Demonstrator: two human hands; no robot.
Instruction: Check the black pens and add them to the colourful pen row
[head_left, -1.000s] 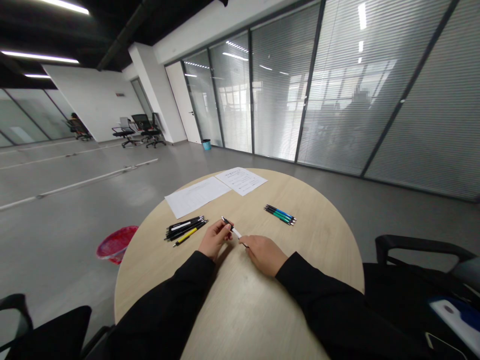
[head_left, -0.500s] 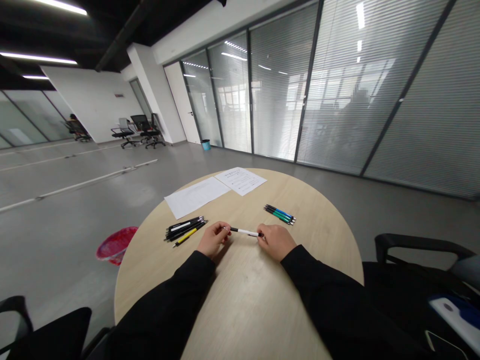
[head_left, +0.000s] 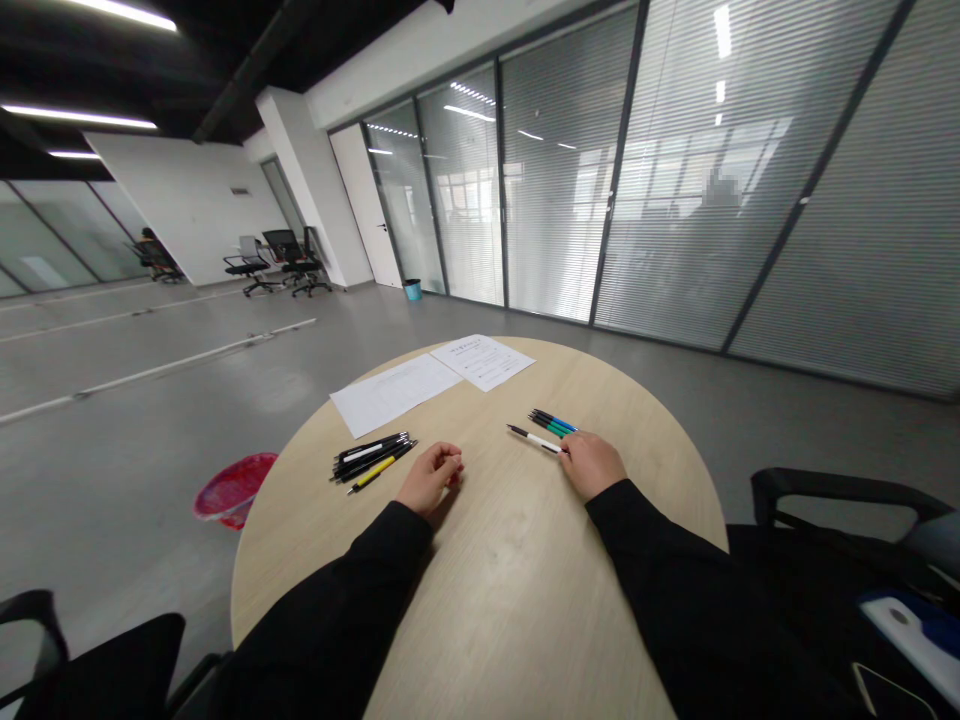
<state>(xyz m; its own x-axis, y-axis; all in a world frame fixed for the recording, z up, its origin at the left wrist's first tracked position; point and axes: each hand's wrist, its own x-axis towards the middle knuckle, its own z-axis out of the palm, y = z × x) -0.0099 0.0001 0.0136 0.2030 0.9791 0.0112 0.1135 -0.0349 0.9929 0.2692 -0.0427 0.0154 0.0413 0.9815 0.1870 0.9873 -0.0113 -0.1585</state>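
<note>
Round wooden counter (head_left: 517, 590) carries black-and-yellow pens (head_left: 371, 461) left and blue-green pens (head_left: 553, 424) right; right hand (head_left: 592, 465) pinches a white pen (head_left: 535, 439), left hand (head_left: 430, 478) curled, empty.

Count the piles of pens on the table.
2. One black-and-yellow pile lies beside the left hand; a blue-and-green pile lies just past the right hand, which holds a separate white pen.

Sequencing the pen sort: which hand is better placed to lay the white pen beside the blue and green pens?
Right, probably. The right hand holds the white pen, right beside the blue and green pens. The left hand is curled, nearer the black and yellow pens.
</note>
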